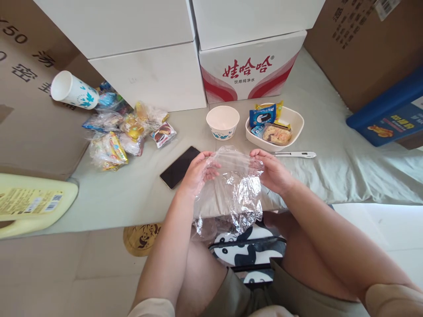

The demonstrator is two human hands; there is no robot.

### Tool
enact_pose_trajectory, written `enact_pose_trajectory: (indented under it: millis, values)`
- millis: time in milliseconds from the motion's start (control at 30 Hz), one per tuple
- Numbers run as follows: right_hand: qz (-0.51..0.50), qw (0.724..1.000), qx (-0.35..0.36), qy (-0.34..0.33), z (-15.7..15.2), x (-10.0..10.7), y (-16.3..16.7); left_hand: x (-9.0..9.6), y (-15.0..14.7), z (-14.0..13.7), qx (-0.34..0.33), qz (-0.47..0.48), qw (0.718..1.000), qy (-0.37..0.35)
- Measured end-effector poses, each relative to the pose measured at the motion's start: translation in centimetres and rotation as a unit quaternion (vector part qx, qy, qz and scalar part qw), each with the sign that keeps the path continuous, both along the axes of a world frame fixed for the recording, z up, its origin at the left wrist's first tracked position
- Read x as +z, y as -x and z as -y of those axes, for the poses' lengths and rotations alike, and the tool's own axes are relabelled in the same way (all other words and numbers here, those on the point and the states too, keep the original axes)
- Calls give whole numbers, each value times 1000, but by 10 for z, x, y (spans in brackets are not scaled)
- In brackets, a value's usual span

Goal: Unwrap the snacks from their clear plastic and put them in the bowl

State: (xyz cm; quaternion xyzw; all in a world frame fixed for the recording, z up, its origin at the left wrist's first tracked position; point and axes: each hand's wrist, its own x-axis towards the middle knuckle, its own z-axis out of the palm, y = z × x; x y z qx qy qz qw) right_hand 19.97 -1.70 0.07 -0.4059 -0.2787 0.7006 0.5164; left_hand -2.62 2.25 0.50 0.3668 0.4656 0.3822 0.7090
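Note:
A clear plastic bag (pixel 231 185) hangs between my two hands above the front edge of the cloth-covered surface. My left hand (pixel 200 171) grips its upper left edge, fingers partly inside or behind the film. At the upper right edge, my right hand (pixel 271 171) pinches the film. Nothing shows inside the bag. Beyond it stands a paper bowl (pixel 223 123) with blue leaf prints. To the right of that, a white oval dish (pixel 294 130) holds several wrapped snacks (pixel 262 116). A white utility knife (pixel 295 154) lies just past my right hand.
A black phone (pixel 180 167) lies left of my left hand. Farther left are wrapped snacks (pixel 132 127) in plastic and a tilted paper cup (pixel 74 90). White boxes (pixel 253 66) line the back. A yellow jug (pixel 36 202) and a blue container (pixel 386 114) stand at the sides.

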Motion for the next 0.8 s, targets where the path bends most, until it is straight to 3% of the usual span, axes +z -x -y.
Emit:
enact_pose_trajectory:
  millis: [100, 200, 400, 633, 800]
  values:
    - [9, 1000, -19, -3, 0, -1, 0, -1, 1, 0, -3, 6, 1000, -1]
    - [21, 996, -87, -9, -2, -2, 0, 1, 2, 0, 2, 11, 1000, 4]
    - [78, 982, -170, -16, -3, -6, -1, 11, 6, -4, 66, 49, 996, 19]
    - [159, 976, -127, -76, 0, -12, -3, -2, 5, -5, 96, -26, 992, -80]
    - [291, 951, -55, -95, 0, -21, -2, -12, 2, -7, 86, -55, 991, -90]
